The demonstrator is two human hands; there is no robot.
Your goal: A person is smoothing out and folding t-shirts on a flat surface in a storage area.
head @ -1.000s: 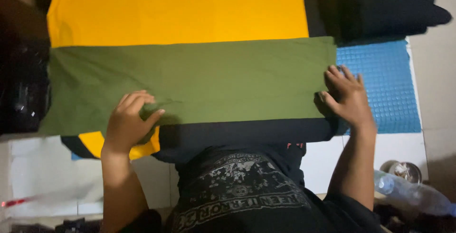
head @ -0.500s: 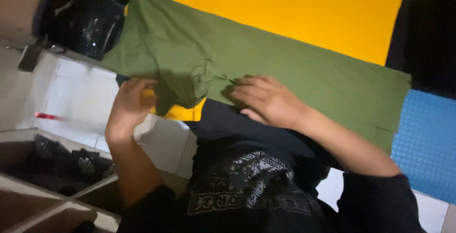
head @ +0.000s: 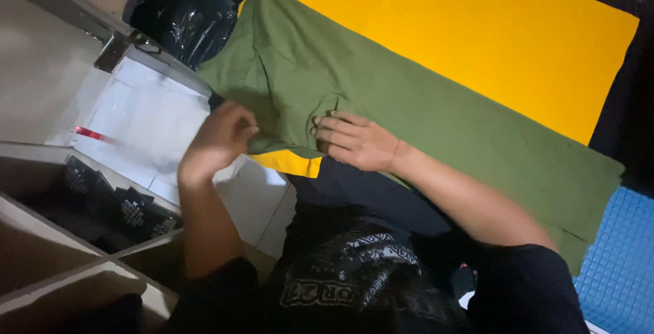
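The left hand (head: 216,140) pinches the near edge of the green garment (head: 409,102), fingers closed on the cloth. The right hand (head: 354,142) lies just beside it, fingers (head: 325,129) curled and pressing a gathered fold without clearly gripping. The garment spreads away from the fingers across the yellow cloth (head: 477,27). Likely risks: pulling with only one hand holding may skew the fold, bunch the fabric under the right palm, or drag the yellow layer beneath out of line.
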